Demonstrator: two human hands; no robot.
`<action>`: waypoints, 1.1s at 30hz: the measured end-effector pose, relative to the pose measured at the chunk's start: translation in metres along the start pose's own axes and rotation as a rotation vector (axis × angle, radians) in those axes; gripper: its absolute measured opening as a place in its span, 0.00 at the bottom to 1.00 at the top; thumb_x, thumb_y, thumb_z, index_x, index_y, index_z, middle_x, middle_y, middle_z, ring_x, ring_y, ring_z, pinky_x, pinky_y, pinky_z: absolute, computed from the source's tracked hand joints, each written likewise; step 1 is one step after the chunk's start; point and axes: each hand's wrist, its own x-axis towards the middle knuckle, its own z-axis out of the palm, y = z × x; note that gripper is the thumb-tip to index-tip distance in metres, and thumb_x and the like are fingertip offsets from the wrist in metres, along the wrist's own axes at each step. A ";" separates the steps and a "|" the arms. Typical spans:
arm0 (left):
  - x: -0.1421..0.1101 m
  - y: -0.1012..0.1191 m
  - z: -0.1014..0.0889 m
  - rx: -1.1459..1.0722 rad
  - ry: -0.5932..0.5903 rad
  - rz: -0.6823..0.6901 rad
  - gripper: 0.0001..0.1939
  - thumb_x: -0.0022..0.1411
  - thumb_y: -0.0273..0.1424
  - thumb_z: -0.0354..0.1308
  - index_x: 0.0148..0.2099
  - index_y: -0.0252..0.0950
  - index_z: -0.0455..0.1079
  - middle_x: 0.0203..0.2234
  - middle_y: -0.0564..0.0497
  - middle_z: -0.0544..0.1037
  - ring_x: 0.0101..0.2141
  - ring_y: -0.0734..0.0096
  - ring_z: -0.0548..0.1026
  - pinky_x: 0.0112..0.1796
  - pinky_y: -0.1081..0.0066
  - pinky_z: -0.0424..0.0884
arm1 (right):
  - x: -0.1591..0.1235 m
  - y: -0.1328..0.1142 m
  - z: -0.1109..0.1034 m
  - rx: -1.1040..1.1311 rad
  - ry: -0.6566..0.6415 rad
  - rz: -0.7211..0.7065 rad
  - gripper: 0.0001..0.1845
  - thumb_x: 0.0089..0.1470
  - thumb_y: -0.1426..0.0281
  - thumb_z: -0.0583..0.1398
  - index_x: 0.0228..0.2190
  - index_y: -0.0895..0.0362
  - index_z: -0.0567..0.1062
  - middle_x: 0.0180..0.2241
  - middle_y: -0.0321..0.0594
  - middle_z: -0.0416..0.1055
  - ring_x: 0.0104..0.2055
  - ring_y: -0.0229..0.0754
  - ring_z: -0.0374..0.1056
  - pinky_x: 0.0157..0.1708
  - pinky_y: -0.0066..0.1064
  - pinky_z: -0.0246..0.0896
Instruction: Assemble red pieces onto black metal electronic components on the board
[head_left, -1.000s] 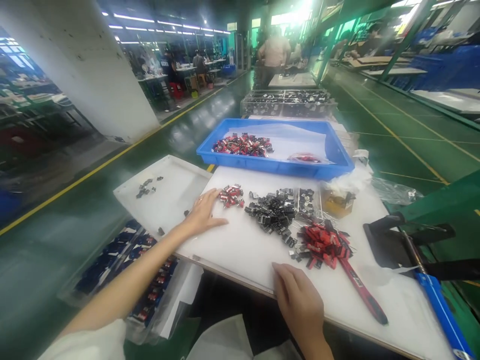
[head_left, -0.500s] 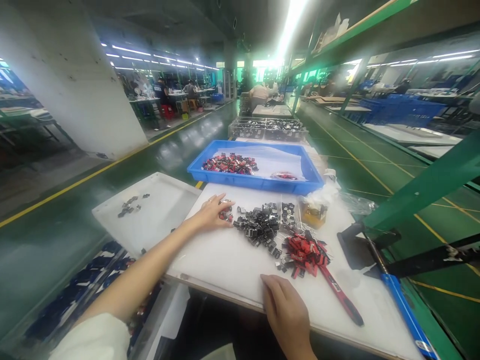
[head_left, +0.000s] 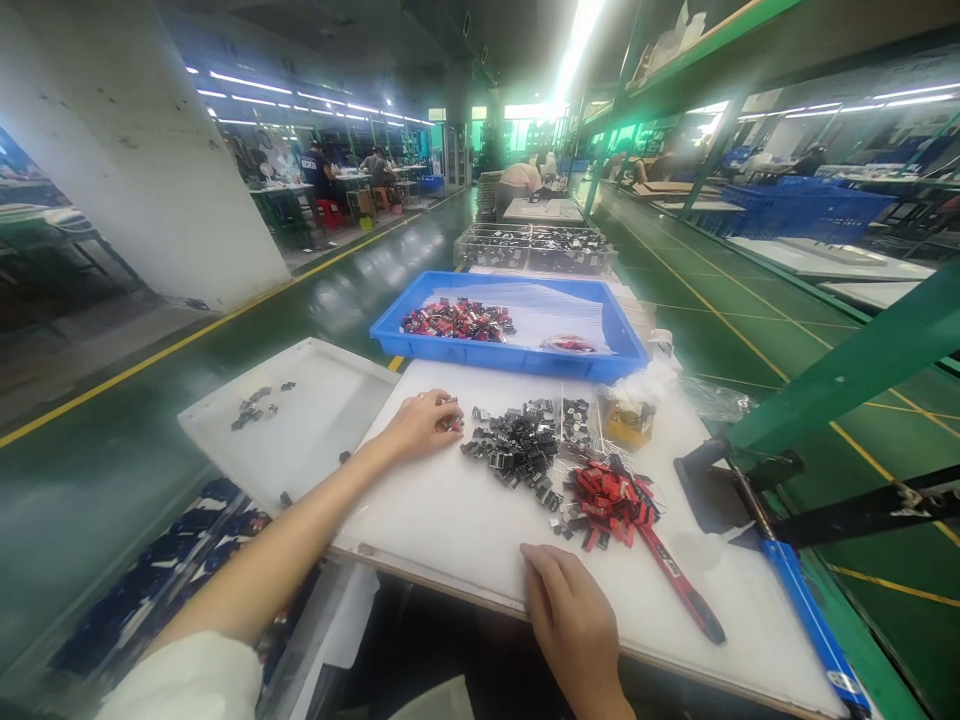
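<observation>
My left hand (head_left: 418, 428) curls its fingers around a few small red-and-black plastic parts (head_left: 451, 424) on the white tabletop (head_left: 442, 520). Just right of it lies a heap of small black plastic parts (head_left: 517, 445) with metal pieces. My right hand (head_left: 571, 618) rests at the table's front edge, fingers bent and pressed together; whether anything is inside them is hidden. A pile of red and black pieces (head_left: 611, 500) is above and right of that hand. From this pile a red-and-black handled tool (head_left: 681, 582) points toward the front right.
A blue tray (head_left: 510, 358) holding red-and-black parts stands behind the heaps. Left is a white board (head_left: 315, 420) with a few black bits. A yellowish container (head_left: 628, 422) sits at the back right, near a green post (head_left: 855, 365). People work farther off.
My left hand's fingers have drawn in around the small red-and-black parts, where they were spread before. The right hand stays at the table edge. The view has shifted slightly.
</observation>
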 end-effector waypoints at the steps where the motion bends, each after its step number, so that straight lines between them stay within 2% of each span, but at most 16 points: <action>1: -0.002 0.001 0.001 0.012 0.012 -0.010 0.13 0.61 0.38 0.57 0.46 0.46 0.77 0.53 0.46 0.72 0.51 0.54 0.74 0.54 0.52 0.68 | 0.000 0.000 0.000 -0.002 -0.002 -0.001 0.11 0.67 0.73 0.51 0.42 0.58 0.73 0.32 0.42 0.76 0.34 0.40 0.74 0.34 0.30 0.70; 8: -0.017 0.004 0.010 0.067 0.109 -0.073 0.14 0.62 0.39 0.56 0.48 0.44 0.76 0.54 0.43 0.71 0.50 0.51 0.74 0.52 0.50 0.67 | 0.001 0.000 0.001 -0.011 0.003 -0.014 0.12 0.68 0.72 0.50 0.41 0.59 0.73 0.32 0.42 0.77 0.34 0.39 0.74 0.35 0.29 0.70; 15: -0.013 0.009 0.007 -0.009 0.072 -0.186 0.11 0.60 0.36 0.58 0.45 0.45 0.75 0.52 0.46 0.74 0.51 0.52 0.73 0.52 0.50 0.67 | 0.000 0.001 0.002 -0.029 0.001 -0.027 0.13 0.68 0.71 0.50 0.41 0.58 0.74 0.32 0.42 0.77 0.35 0.40 0.75 0.36 0.30 0.70; 22: -0.015 0.014 0.010 -0.031 0.092 -0.175 0.10 0.61 0.34 0.58 0.46 0.44 0.75 0.54 0.46 0.74 0.53 0.51 0.72 0.52 0.49 0.67 | 0.003 0.004 0.003 -0.041 0.012 -0.086 0.14 0.69 0.69 0.50 0.40 0.57 0.75 0.31 0.41 0.78 0.32 0.39 0.75 0.35 0.29 0.70; 29: -0.030 0.014 0.020 0.003 0.263 -0.133 0.12 0.60 0.32 0.61 0.47 0.42 0.75 0.54 0.43 0.73 0.52 0.52 0.72 0.50 0.51 0.69 | -0.024 0.017 0.017 0.011 -0.055 -0.009 0.12 0.67 0.66 0.53 0.43 0.55 0.76 0.35 0.43 0.79 0.37 0.43 0.76 0.40 0.32 0.72; 33: -0.033 0.015 0.023 0.039 0.315 -0.076 0.12 0.60 0.29 0.60 0.47 0.42 0.75 0.54 0.43 0.72 0.52 0.54 0.71 0.49 0.55 0.70 | -0.029 0.019 0.019 0.019 -0.087 0.022 0.13 0.67 0.65 0.53 0.44 0.56 0.76 0.36 0.43 0.79 0.38 0.43 0.76 0.41 0.32 0.71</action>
